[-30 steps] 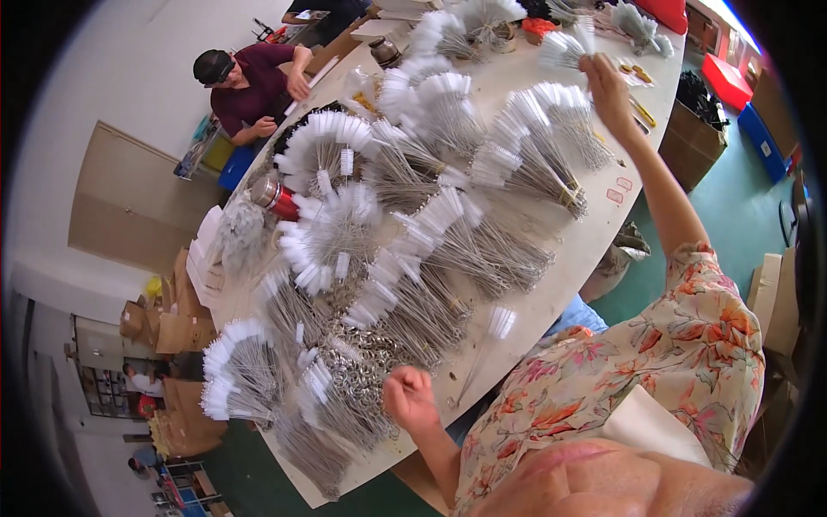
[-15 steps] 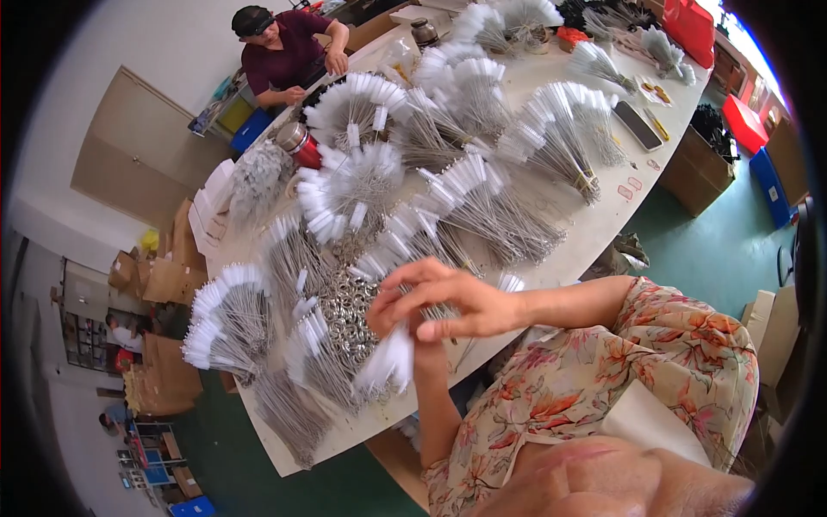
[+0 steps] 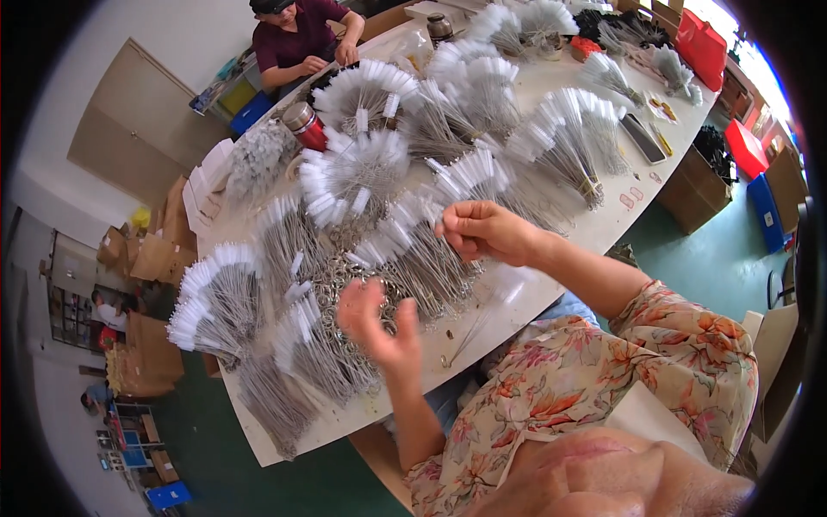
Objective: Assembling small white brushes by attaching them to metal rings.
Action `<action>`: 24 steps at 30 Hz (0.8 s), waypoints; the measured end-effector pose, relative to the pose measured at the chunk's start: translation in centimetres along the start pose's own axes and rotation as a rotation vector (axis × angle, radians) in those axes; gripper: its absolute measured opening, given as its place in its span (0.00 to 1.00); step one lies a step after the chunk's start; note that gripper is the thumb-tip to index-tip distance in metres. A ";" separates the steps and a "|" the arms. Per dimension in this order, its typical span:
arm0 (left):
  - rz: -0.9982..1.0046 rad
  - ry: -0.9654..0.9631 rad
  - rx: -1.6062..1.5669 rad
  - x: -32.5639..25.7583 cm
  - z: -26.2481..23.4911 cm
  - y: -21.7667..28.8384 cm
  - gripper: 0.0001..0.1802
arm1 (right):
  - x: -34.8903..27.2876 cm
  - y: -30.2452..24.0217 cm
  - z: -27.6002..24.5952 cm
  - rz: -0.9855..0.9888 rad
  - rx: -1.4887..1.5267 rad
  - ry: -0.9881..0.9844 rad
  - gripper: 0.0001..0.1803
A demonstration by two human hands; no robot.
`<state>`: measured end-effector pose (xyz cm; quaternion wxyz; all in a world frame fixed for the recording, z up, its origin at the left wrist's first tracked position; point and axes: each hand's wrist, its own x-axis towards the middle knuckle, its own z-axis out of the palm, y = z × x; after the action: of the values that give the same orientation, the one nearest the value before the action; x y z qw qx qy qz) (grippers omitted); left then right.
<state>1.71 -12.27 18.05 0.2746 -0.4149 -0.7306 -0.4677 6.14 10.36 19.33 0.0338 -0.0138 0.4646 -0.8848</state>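
Observation:
My left hand (image 3: 379, 332) is raised over a pile of shiny metal rings or clasps (image 3: 340, 284), its fingers spread and blurred, with nothing visible in them. To its right, my right hand (image 3: 491, 233) is closed, thumb and forefinger pinched together. Whatever lies in that pinch is too small to make out. Just beyond and left of the right hand, a row of thin grey wires with white ends (image 3: 396, 237) lies on the table. A few loose wires with pale, translucent ends (image 3: 511, 289) rest near the table's front edge, below my right hand.
Several more white-ended wire bundles (image 3: 357, 177) cover the pale table (image 3: 250, 422). A red flask (image 3: 304, 127) stands on the far left side. A dark phone (image 3: 643, 140) and a yellow-handled tool (image 3: 662, 138) lie at the right. Across the table, a person in a dark shirt (image 3: 293, 43) works with both hands.
My hands were close together with a white-ended bunch hanging below them. They have parted: the right moved right and away, the left moved left. That bunch no longer hangs there.

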 end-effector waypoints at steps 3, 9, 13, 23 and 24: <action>-0.249 0.047 -0.383 1.2 -0.3 0.1 0.45 | 0.0 0.7 1.4 -0.087 -0.717 -0.144 0.11; -0.558 -0.210 -1.089 0.5 1.4 1.9 0.48 | -0.9 2.1 3.5 -0.144 -0.775 -0.297 0.09; -0.263 -0.212 -0.501 -0.7 0.1 0.7 0.18 | -1.6 0.7 3.4 0.215 -0.562 -0.332 0.11; -0.504 -0.240 -0.288 -5.8 0.2 2.4 0.13 | -6.5 0.2 -2.8 0.284 -1.150 -0.222 0.09; -0.518 -0.242 -0.290 -7.1 -0.7 2.0 0.13 | -8.3 0.1 -6.4 0.186 -1.711 -0.172 0.07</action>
<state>6.97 -14.94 13.66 -0.0043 -0.3027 -0.7651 -0.5684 14.08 16.14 15.64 0.1189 -0.0634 0.9661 -0.2204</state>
